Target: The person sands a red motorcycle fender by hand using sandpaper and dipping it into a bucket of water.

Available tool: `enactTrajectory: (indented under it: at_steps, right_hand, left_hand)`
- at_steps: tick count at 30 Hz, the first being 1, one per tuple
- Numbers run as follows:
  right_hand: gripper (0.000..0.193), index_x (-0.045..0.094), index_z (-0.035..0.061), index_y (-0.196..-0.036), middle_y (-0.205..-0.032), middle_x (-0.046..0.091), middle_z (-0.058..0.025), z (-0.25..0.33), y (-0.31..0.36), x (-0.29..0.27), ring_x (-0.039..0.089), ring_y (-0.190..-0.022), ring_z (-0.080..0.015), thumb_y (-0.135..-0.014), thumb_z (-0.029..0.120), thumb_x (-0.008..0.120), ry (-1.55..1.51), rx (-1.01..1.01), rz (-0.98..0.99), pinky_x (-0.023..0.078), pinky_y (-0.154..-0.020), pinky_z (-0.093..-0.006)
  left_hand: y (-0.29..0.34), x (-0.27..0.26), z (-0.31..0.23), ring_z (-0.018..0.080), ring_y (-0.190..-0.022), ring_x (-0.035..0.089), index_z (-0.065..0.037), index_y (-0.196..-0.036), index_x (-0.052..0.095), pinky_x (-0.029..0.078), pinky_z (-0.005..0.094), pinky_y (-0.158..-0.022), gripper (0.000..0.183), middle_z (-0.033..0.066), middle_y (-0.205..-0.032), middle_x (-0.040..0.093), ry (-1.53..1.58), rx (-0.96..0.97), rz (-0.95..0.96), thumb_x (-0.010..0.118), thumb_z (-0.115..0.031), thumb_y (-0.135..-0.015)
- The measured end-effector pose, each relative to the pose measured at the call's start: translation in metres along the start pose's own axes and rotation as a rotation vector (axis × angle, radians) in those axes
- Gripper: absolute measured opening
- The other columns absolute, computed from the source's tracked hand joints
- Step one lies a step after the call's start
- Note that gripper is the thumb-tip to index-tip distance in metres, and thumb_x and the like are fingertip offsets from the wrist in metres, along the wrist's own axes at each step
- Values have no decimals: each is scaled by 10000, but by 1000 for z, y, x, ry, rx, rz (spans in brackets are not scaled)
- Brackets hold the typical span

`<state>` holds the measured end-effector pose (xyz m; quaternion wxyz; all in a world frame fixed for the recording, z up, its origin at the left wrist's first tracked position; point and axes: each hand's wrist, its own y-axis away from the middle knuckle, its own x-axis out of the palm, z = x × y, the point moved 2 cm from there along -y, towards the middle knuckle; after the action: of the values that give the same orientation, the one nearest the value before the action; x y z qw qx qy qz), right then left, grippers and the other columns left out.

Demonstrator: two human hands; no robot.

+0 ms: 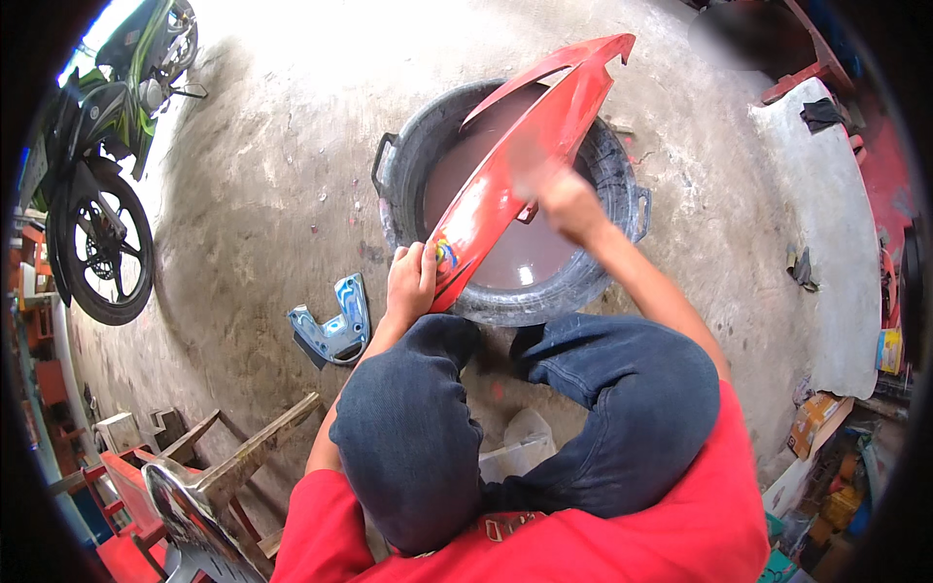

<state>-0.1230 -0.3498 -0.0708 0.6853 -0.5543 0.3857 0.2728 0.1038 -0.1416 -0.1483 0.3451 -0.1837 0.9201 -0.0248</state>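
Observation:
A long red motorcycle fairing panel (505, 175) lies slantwise over a black tub (397, 209) of cloudy pinkish-grey water (510, 257). Its near end, with a small multicoloured sticker, is gripped by my left hand (413, 282), thumb on top, at the tub's near left rim. My right hand (571, 206) is curled and blurred by motion against the middle of the panel's right side. A blurred greyish patch shows at its fingers; what it holds there I cannot make out. The panel's forked far end sticks out past the tub's far rim.
A blue-and-white plastic part (336, 323) lies on the concrete floor (262, 194) left of my knees. Beyond it stands a motorcycle (105, 214). A wooden frame (258, 437) is at the lower left; a pale slab (821, 233) runs along the right. A clear container (520, 455) sits between my legs.

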Motion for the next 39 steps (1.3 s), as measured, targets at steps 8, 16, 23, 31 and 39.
enactTrajectory:
  at_steps: [8, 16, 23, 31, 39]
  right_hand:
    - [281, 723, 95, -1147, -1282, 716, -137, -10, 2, 3, 670, -1235, -271, -942, 93, 532, 125, 82, -56, 525, -1067, -402]
    - [381, 691, 68, -1280, -1380, 667, -154, -12, 21, 2, 613, -1327, -313, -937, 91, 527, 52, 142, 104, 469, -1142, -444]
    - [379, 670, 1, -1275, -1290, 707, -178, -27, 16, -8, 673, -1239, -286, -945, 108, 517, 290, 351, -61, 528, -1083, -417]
    - [383, 669, 36, -1299, -1346, 686, -151, -1, 16, -7, 657, -1265, -293, -955, 76, 507, 217, 332, -59, 505, -1101, -429]
    - [386, 672, 59, -1308, -1339, 684, -164, -5, 11, -5, 626, -1305, -312, -965, 100, 499, 221, 382, -71, 485, -1121, -451]
  left_hand:
    - [-2, 1, -2, 428, -800, 551, -11, -886, 596, 445, 529, -758, 321, 203, -793, 620, 7, 18, -38, 487, -237, -1086]
    - [-4, 0, -4, 415, -792, 550, -12, -885, 601, 440, 523, -765, 322, 190, -796, 627, 17, 16, -28, 484, -233, -1088]
    - [-3, 5, -9, 419, -797, 559, -18, -888, 607, 449, 517, -767, 334, 191, -787, 631, 31, 7, -26, 476, -245, -1095]
    - [-4, 2, -13, 420, -783, 545, -14, -896, 612, 442, 516, -755, 326, 193, -783, 617, 20, 19, -19, 475, -236, -1091]
    - [-3, -1, -6, 428, -793, 555, -18, -868, 599, 446, 523, -773, 336, 196, -786, 627, 5, 4, -31, 481, -240, -1090]
